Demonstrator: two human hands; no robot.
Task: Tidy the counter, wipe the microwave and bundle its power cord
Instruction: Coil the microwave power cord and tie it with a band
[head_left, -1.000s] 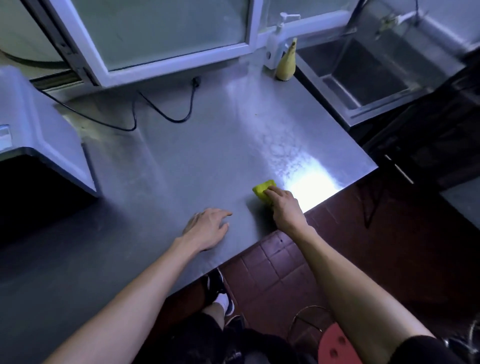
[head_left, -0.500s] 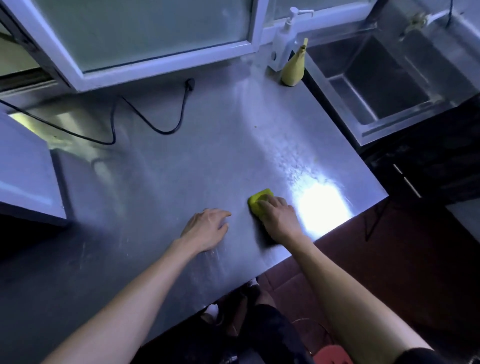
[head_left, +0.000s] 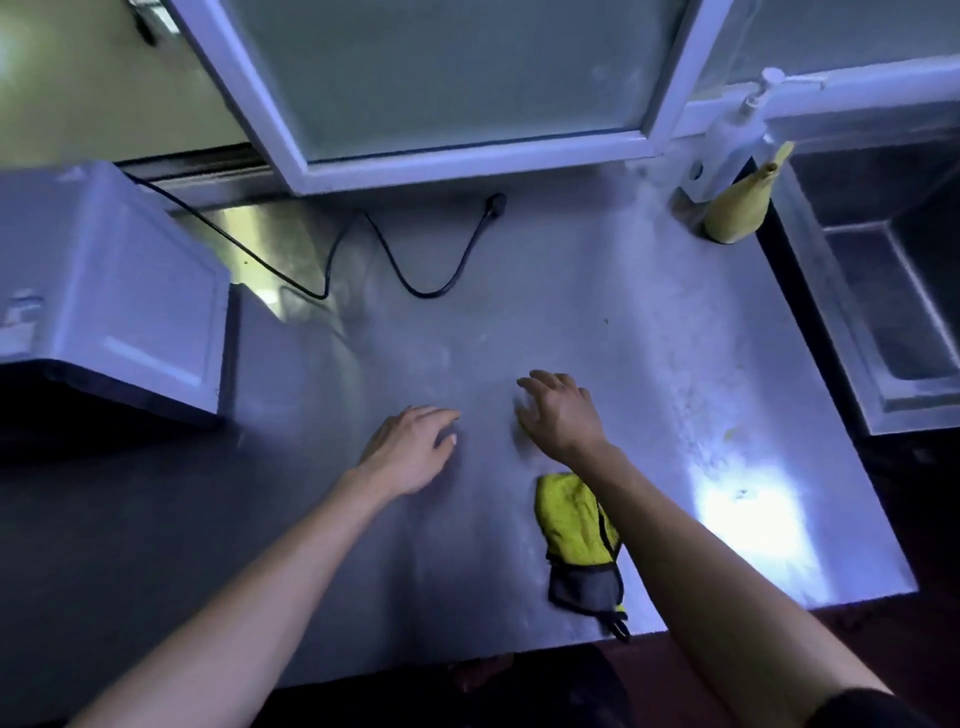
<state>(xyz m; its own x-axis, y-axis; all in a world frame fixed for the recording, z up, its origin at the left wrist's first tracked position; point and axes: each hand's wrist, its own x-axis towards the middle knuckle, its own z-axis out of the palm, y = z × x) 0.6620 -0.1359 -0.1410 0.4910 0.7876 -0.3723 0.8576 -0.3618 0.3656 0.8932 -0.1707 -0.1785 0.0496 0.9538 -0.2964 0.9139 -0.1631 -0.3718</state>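
Both hands are out over the steel counter (head_left: 597, 332), neither one gripping anything. Left hand (head_left: 410, 447) lies palm down with straight fingers resting on the metal. Right hand (head_left: 561, 410) is just to its right, fingers spread and loosely bent; whether they touch the surface cannot be told. A yellow and grey cloth (head_left: 576, 540) lies on the counter near the front edge, partly under the right forearm and free of either hand. At the left stands the microwave (head_left: 114, 296), and its black power cord (head_left: 415, 270) runs loose in curves along the far side of the counter, the plug (head_left: 496, 202) lying below the window frame (head_left: 467, 161). A yellow bottle (head_left: 737, 208) and a white pump dispenser (head_left: 732, 135) stand at the far right corner, beside the sink (head_left: 893, 291). Bright light glares off the counter's near right.
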